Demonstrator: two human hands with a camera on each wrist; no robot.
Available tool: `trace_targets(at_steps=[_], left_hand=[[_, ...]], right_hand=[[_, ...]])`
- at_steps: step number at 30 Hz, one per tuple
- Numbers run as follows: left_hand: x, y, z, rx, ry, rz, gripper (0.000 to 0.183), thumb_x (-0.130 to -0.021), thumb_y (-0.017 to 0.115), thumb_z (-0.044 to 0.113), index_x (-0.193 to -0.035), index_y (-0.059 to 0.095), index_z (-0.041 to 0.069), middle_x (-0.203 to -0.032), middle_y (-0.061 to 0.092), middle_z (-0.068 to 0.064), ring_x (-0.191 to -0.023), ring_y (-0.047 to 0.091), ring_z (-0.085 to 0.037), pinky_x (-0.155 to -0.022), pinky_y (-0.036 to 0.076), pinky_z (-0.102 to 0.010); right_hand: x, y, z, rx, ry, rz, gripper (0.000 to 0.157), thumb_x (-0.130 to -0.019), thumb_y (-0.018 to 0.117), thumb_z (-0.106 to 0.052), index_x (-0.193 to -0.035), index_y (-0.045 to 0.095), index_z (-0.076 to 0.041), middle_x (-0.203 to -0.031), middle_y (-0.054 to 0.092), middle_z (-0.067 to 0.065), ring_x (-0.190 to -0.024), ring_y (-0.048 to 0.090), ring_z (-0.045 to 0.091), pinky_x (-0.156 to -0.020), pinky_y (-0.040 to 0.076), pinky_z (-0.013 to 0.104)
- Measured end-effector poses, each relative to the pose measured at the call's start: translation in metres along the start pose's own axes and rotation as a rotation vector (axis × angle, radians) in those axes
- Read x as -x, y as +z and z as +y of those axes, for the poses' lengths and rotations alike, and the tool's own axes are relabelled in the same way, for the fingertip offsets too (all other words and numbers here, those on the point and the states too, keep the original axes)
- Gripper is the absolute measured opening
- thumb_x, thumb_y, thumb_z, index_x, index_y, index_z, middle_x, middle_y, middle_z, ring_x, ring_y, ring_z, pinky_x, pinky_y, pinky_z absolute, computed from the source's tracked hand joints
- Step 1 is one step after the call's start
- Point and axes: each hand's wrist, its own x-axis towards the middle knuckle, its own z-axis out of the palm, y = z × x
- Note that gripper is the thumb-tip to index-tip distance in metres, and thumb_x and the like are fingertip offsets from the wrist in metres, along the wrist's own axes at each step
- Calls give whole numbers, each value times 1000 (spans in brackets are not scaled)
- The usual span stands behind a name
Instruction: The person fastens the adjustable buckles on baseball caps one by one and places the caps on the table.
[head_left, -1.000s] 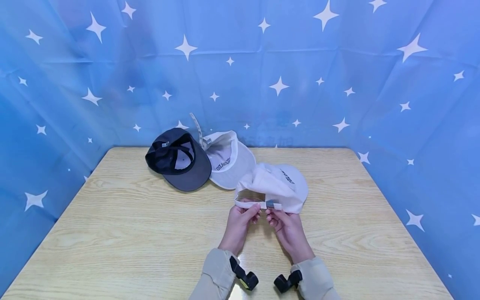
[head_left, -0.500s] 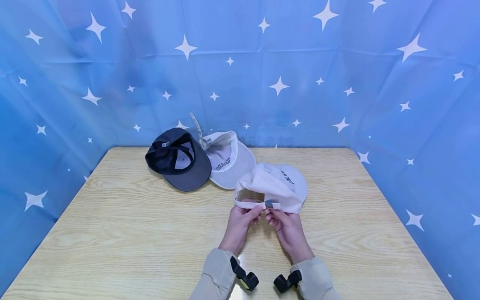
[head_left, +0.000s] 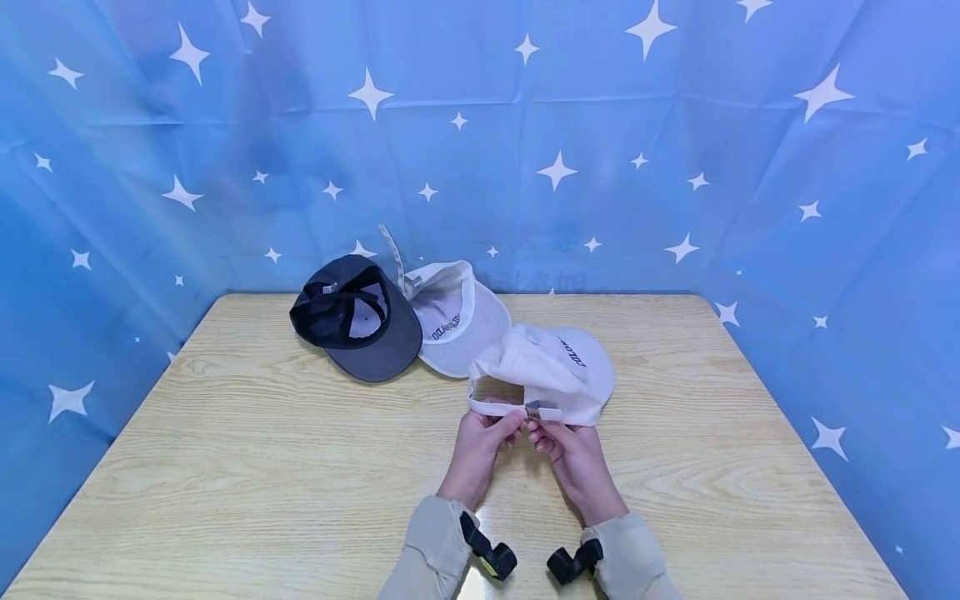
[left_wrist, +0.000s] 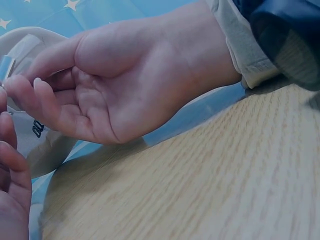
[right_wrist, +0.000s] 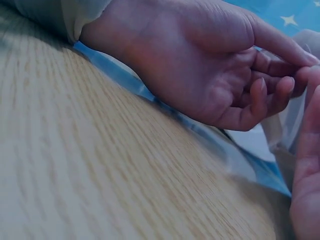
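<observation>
A white baseball cap (head_left: 558, 375) with dark lettering sits with its back opening toward me and its brim to the far right. My left hand (head_left: 478, 450) pinches its back strap (head_left: 493, 409) between thumb and fingers. Just right of that, the right hand (head_left: 576, 467) pinches the strap at the small metal buckle (head_left: 533, 410), and a loose strap end shows beyond. The fingertips of both hands nearly meet. In the left wrist view the left hand (left_wrist: 135, 75) has its lower fingers curled; the right wrist view shows the right hand (right_wrist: 200, 65) likewise.
A dark cap (head_left: 393, 358) lies upturned at the back left of the wooden table (head_left: 247, 467). Against it rests a light grey cap (head_left: 480, 325), its loose strap (head_left: 392, 250) sticking up. A blue star-patterned curtain (head_left: 480, 150) stands behind the table.
The buckle has slid a little to the left along the strap, closer to the left thumb, with the right fingertips following. The other caps have stayed in place.
</observation>
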Motion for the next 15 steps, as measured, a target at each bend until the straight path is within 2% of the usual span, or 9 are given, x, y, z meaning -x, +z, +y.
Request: trace_targets(at_steps=[9,15], left_hand=[[-1,-1,-2,-6,3,0,26,-75,72,22,-86,56,5,-73,56,1,-60,48,-10,-55,41,-20],[0,0,-3,5,-7,-49,35,-76,71,20,-101,51,6,-82,60,0,-65,50,-12,-57,41,-21]], right_hand=[[0,1,2,48,-9,35,13,-88,49,3,-97,57,-1,-81,63,7,-66,60,11,-56,49,17],[0,0,0,6,7,33,11,-87,50,2,-96,55,-3,-81,62,6,-66,60,11,-57,49,17]])
